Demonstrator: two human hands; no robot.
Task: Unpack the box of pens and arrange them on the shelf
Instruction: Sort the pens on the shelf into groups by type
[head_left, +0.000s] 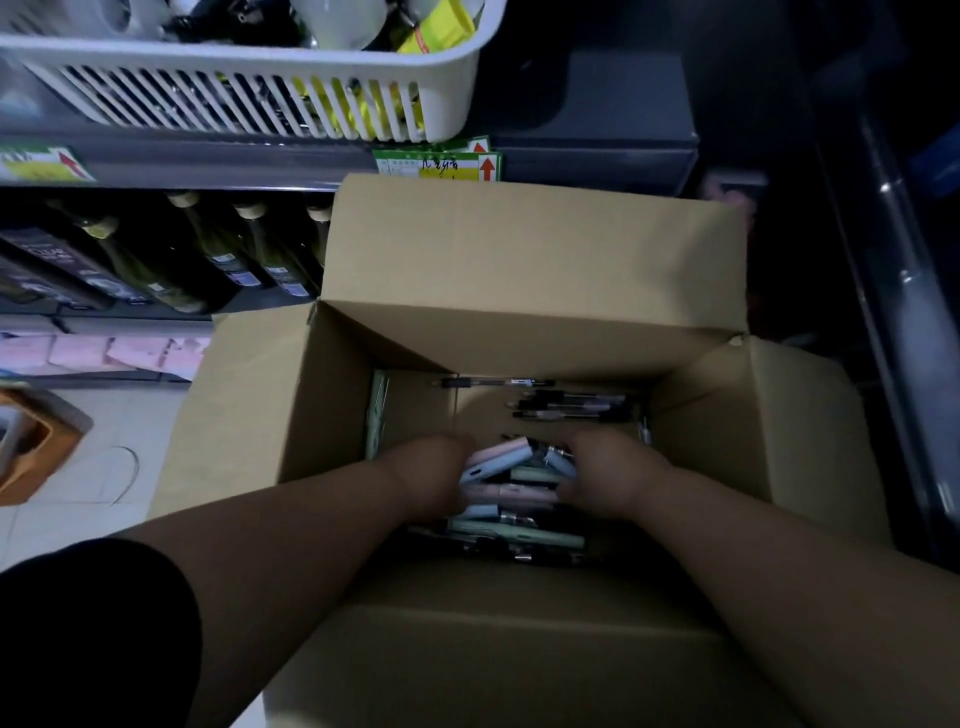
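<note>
Gathering pens: pastel pens (511, 470) lie in a loose heap at the bottom of the box (332, 405), pink, blue and green barrels mostly crosswise. The dark pens (566, 405) sit apart near the far wall.
Left hand: left hand (439, 475) is down in the box, touching the heap's left end. Fingers out of sight, so grip cannot be told.
Right hand: right hand (610, 475) touches the heap's right end. Fingers mostly hidden, so cannot tell if curled round pens or not.
Hands: apart, facing each other, heap between them.
Step, my read: scooping a bundle out. Unpacking looks early, plenty of pens left inside.
Doing it well: squeeze in from both ends with barrels parallel, fingers under, thumbs over. Take a modest bundle, since smooth round barrels will likely roll out of the middle. Lift straight up, clear of the walls.
Risk: loose pens dropping back or catching on a flap. Hard pinching may pop caps.
Box: cardboard, flaps folded out, seems to stand on the tiled floor (93, 467).
Shelf: shelf (208, 166) is just beyond the far flap, with a price tag (441, 166) on its edge. A white basket (234, 54) of goods sits on top, bottles (218, 249) on the tier below.
Placement: which tier takes the pens is not shown.
</note>
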